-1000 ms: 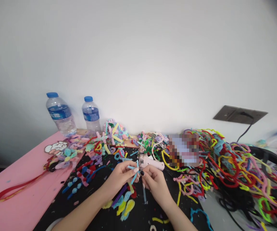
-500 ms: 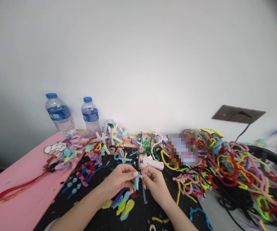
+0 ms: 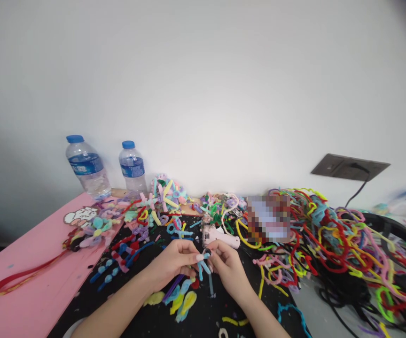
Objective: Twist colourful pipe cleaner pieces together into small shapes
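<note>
A short light-blue pipe-cleaner piece (image 3: 203,269) hangs between my hands, its two ends spread apart. My left hand (image 3: 180,258) pinches its top between thumb and fingers. My right hand (image 3: 224,264) is closed on the same piece from the other side, near a small dark spot that I cannot make out. Just behind the hands lies a pale pink glue gun (image 3: 222,238), with a translucent glue stick (image 3: 211,284) pointing toward me between my wrists. Yellow-and-blue fuzzy loops (image 3: 188,305) rest below my left hand on the black mat (image 3: 136,310).
Two water bottles (image 3: 132,171) stand at the back left by the wall. A red strap (image 3: 27,274) lies on the pink surface (image 3: 23,244). Tangled pipe cleaners (image 3: 344,234) heap up on the right, near black cables (image 3: 344,291). A wall socket (image 3: 347,166) is behind.
The light-blue piece has turned a little and its two ends now spread apart, where they hung close together. Both hands stay in nearly the same place.
</note>
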{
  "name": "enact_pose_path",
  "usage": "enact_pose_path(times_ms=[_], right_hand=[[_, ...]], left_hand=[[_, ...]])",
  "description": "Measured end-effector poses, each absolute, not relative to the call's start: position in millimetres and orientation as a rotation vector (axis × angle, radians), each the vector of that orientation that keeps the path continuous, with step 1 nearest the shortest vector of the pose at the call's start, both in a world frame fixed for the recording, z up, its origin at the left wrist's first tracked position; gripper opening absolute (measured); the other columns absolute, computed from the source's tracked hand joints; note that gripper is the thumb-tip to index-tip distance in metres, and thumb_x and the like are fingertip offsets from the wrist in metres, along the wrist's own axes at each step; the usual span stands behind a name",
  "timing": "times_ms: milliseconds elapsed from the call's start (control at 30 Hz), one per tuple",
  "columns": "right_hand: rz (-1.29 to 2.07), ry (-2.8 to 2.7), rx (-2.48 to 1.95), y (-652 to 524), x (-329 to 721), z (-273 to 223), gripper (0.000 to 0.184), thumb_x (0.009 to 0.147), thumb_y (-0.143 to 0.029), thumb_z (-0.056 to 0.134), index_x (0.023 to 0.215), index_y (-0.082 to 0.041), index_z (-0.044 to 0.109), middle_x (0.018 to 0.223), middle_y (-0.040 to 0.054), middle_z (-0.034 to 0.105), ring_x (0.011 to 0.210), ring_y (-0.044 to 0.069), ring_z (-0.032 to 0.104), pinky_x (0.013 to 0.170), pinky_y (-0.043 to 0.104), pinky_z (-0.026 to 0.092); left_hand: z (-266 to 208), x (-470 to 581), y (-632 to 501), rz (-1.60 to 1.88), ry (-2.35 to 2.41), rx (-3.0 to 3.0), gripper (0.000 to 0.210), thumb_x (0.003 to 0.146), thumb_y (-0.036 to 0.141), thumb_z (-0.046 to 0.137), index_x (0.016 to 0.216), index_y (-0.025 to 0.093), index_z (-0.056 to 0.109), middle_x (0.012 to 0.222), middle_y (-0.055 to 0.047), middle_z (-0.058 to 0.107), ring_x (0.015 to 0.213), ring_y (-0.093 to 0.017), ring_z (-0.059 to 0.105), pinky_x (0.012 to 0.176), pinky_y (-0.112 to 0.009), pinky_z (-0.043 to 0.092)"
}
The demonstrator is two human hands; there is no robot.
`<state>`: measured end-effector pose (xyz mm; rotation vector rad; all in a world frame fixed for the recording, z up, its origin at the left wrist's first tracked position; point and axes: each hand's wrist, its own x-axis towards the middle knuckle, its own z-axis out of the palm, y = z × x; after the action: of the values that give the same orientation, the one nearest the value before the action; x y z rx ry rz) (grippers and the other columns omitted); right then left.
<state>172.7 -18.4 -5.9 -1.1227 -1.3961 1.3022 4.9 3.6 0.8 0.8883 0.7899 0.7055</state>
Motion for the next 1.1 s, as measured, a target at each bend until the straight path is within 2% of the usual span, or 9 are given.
enact_pose_path(times_ms=[233, 400, 500, 700, 767, 833, 933, 1100], right_hand=[[1.313, -1.354, -1.092, -18.6, 171.7, -4.5, 0.018, 0.081, -0.036, 0.055, 0.082, -0.018, 0.052, 0.055, -0.0069, 0.039, 0.047, 0.008, 0.035, 0.045, 0.021, 0.026], [1.249, -1.386, -1.056, -23.3, 170.6, -1.1, 0.01, 0.083, -0.026, 0.051, 0.09, -0.019, 0.051, 0.054, -0.0076, 0.038, 0.048, 0.009, 0.036, 0.047, 0.022, 0.027], [1.195, -1.448, -1.06, -26.1, 170.8, -1.7, 0.01, 0.084, -0.023, 0.048, 0.093, -0.018, 0.05, 0.055, -0.0072, 0.039, 0.05, 0.009, 0.036, 0.049, 0.022, 0.028], [1.049, -1.503, -1.128, -25.1, 171.0, -5.7, 0.015, 0.084, -0.021, 0.048, 0.098, -0.02, 0.041, 0.067, -0.0048, 0.043, 0.059, 0.011, 0.041, 0.056, 0.023, 0.033], [1.009, -1.548, -1.178, -24.3, 170.4, -6.4, 0.013, 0.083, -0.019, 0.047, 0.094, -0.02, 0.041, 0.068, -0.0044, 0.044, 0.058, 0.011, 0.041, 0.054, 0.023, 0.032], [0.957, -1.652, -1.22, -23.7, 170.0, -6.1, 0.004, 0.084, -0.018, 0.045, 0.082, -0.02, 0.042, 0.065, -0.0044, 0.042, 0.057, 0.011, 0.039, 0.052, 0.022, 0.03], [0.843, -1.793, -1.282, -22.8, 170.7, -5.4, 0.019, 0.086, -0.019, 0.042, 0.067, -0.02, 0.038, 0.06, -0.0045, 0.039, 0.055, 0.01, 0.036, 0.051, 0.022, 0.027], [0.697, -1.824, -1.402, -21.3, 172.9, -9.3, 0.023, 0.085, -0.022, 0.043, 0.064, -0.02, 0.034, 0.056, -0.005, 0.038, 0.051, 0.01, 0.035, 0.049, 0.022, 0.024]], left_hand=[[-0.9, 5.2, 2.8, 0.676, 0.764, 0.886, 0.036, 0.057, 0.027, 0.078, 0.067, 0.016, 0.046, 0.056, 0.006, 0.052, 0.046, -0.007, 0.052, 0.05, -0.021, 0.045], [-0.3, 6.3, 1.5, 0.568, 0.755, 0.997, 0.035, 0.059, 0.024, 0.077, 0.084, 0.016, 0.054, 0.055, 0.006, 0.055, 0.046, -0.009, 0.052, 0.05, -0.021, 0.044], [-1.2, 8.0, 0.6, 0.586, 0.727, 1.129, 0.031, 0.061, 0.025, 0.075, 0.085, 0.014, 0.059, 0.054, 0.004, 0.055, 0.047, -0.01, 0.053, 0.049, -0.02, 0.042], [-2.7, 10.5, -0.3, 0.763, 0.784, 1.216, 0.033, 0.069, 0.025, 0.069, 0.097, 0.016, 0.054, 0.06, 0.005, 0.053, 0.048, -0.009, 0.052, 0.051, -0.021, 0.043], [-2.9, 10.1, 0.4, 0.819, 0.796, 1.235, 0.033, 0.071, 0.025, 0.067, 0.099, 0.017, 0.052, 0.059, 0.006, 0.052, 0.05, -0.009, 0.051, 0.051, -0.02, 0.042], [-3.7, 9.6, 1.6, 0.853, 0.817, 1.243, 0.032, 0.071, 0.025, 0.067, 0.098, 0.017, 0.052, 0.058, 0.007, 0.052, 0.051, -0.009, 0.051, 0.05, -0.019, 0.042], [-6.3, 9.7, 3.6, 0.848, 0.865, 1.238, 0.031, 0.07, 0.024, 0.067, 0.097, 0.015, 0.054, 0.059, 0.005, 0.055, 0.055, -0.011, 0.053, 0.051, -0.021, 0.043], [-8.3, 10.4, 5.0, 0.802, 0.935, 1.226, 0.029, 0.069, 0.025, 0.067, 0.094, 0.012, 0.06, 0.064, 0.0, 0.062, 0.061, -0.014, 0.057, 0.06, -0.025, 0.046]])
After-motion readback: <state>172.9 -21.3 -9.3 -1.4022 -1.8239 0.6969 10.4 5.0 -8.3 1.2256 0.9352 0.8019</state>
